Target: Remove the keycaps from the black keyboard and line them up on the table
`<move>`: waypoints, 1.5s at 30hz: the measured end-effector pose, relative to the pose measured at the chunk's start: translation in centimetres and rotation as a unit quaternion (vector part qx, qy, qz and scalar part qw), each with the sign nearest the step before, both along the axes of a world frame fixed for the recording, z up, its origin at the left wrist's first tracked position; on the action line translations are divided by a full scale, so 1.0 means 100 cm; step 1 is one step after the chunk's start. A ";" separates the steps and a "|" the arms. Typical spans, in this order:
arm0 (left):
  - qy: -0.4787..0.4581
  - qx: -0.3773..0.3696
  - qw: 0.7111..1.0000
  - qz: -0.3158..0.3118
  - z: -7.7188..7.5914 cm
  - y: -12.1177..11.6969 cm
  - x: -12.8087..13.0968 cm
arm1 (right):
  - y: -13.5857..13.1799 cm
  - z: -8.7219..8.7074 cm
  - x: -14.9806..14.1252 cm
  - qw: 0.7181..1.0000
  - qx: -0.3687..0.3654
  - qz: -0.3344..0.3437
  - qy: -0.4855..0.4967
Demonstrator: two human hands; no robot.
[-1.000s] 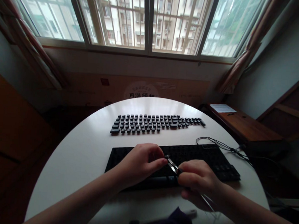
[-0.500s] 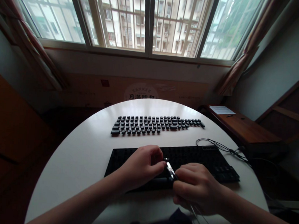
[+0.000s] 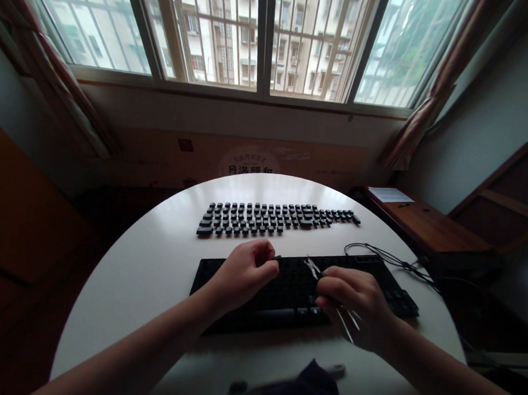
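Observation:
My left hand (image 3: 247, 271) is closed, thumb against curled fingers, above the left half of a black keyboard (image 3: 284, 314). A small dark keycap (image 3: 277, 258) pokes out past its fingertips. My right hand (image 3: 356, 301) grips a keycap puller (image 3: 314, 268) over the middle of the keyboard. The puller's metal prongs point up and left, while its thin wire loops stick out below the hand. Many of the keyboard's key positions look bare, though a few caps remain along the front and right. Behind it, loose black keycaps (image 3: 245, 219) lie in rows on the white table.
A black cable (image 3: 388, 259) trails off the round white table (image 3: 121, 260) at the right. Near the front edge lie a dark cloth (image 3: 310, 391) and a brush (image 3: 238, 388). A wooden side table (image 3: 436, 229) holding paper (image 3: 390, 195) stands at the right, below the window.
The puller and the keycap have come apart. My left hand has moved slightly left and up with the cap; my right hand has lifted the puller up and right.

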State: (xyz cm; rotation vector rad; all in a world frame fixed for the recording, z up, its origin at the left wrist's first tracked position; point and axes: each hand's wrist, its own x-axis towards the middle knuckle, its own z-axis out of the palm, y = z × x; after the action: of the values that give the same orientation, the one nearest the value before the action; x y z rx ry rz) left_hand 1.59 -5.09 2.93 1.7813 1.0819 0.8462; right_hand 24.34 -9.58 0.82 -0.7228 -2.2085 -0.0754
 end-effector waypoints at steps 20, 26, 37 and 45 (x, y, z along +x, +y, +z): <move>-0.027 -0.015 0.993 -0.115 -0.006 -0.011 0.009 | 0.011 -0.019 -0.003 1.000 0.015 0.013 0.014; 0.006 0.005 0.990 -0.141 -0.010 -0.011 0.007 | 0.009 -0.020 -0.008 0.999 -0.018 0.042 0.022; 0.283 0.216 0.930 -0.090 -0.010 0.016 -0.019 | 0.097 0.001 -0.001 0.971 -0.139 -0.127 -0.150; 0.341 0.211 0.901 -0.167 -0.014 0.020 -0.024 | 0.159 -0.025 -0.008 0.953 -0.216 -0.147 -0.156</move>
State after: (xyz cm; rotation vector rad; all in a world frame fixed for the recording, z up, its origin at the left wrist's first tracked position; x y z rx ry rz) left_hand -0.82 -3.10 1.49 2.6553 0.9997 0.2362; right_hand 23.50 6.35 -1.68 -1.3630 -2.4255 0.1628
